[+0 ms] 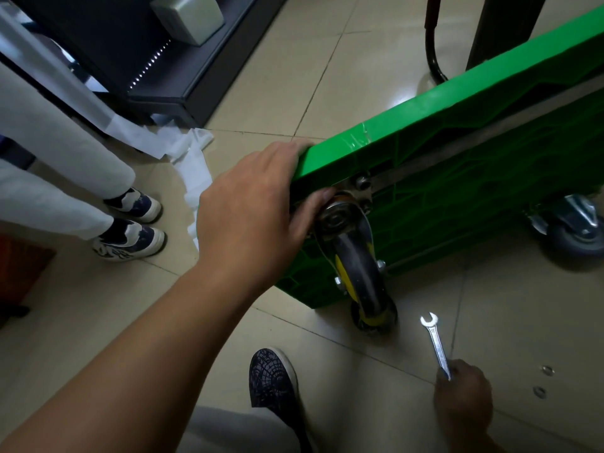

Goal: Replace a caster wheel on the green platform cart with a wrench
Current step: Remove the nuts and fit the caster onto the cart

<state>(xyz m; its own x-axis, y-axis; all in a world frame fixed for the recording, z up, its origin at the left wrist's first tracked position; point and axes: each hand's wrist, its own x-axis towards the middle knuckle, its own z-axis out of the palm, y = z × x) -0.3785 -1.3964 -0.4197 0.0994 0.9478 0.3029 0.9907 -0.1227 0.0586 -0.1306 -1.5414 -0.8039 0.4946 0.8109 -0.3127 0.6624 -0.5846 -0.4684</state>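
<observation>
Glossy beige tile floor [294,76], white paper [183,148] upper left; left hand [248,204] grips the tipped green cart [457,132] by its corner, right hand [464,397] holds the wrench [436,344]; far caster [575,230] cut off right.

The left arm, bare to the elbow and beyond, stretches from the lower left of the view diagonally up and to the right, wrist nearly straight. The left hand [251,204] shows its back to the camera and grips the near corner of the green plastic platform cart [359,152]: its fingers curl over the top edge while the thumb reaches along the underside. The right hand [464,393] sits low at the lower right, forearm barely in view, its fingers closed round the lower end of a slim silver metal open-ended wrench [436,344], whose open end points up and away from the body. The two hands are well apart.
</observation>
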